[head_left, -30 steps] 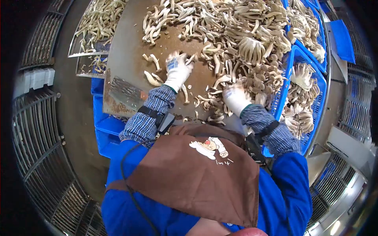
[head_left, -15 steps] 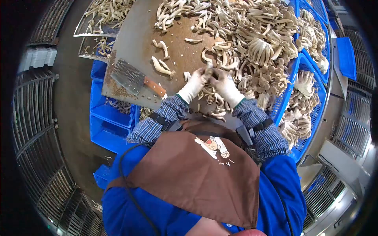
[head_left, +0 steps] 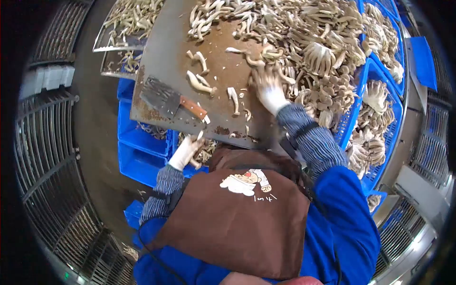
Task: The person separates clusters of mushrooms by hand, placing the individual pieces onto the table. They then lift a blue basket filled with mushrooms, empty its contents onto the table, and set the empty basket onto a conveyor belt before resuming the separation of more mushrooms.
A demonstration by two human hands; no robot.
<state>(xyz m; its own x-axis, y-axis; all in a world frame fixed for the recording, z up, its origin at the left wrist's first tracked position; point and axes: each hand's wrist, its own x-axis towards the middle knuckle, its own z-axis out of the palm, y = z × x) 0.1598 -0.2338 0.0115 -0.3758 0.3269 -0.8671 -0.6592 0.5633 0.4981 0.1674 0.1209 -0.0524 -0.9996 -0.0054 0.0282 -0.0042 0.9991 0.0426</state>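
My left hand [head_left: 188, 150], in a white glove, is past the table's near edge, above a blue crate of mushrooms [head_left: 205, 153]. Its fingers look apart, with a pale bit of mushroom by the fingertips. On the table, my gloved right hand [head_left: 268, 86] reaches out with fingers spread, touching the edge of the large mushroom heap [head_left: 304, 33]. Some blur covers those fingers. Between the hands lie a loose mushroom [head_left: 233, 100] and small scraps. A cleaver [head_left: 164, 97] with a wooden handle rests at the table's left side, near other single mushrooms [head_left: 199, 83].
Blue baskets [head_left: 354, 111] holding mushroom clusters [head_left: 375, 102] line the table's right side. Stacked blue crates [head_left: 142, 164] stand below its left edge. Trays of mushrooms [head_left: 128, 21] are at the far left. Metal racks [head_left: 47, 128] stand beyond the floor.
Both hands were together over the table. The left has moved left and toward me, over the crate; the right has opened onto the mushrooms. Stems near the front edge are gone from there.
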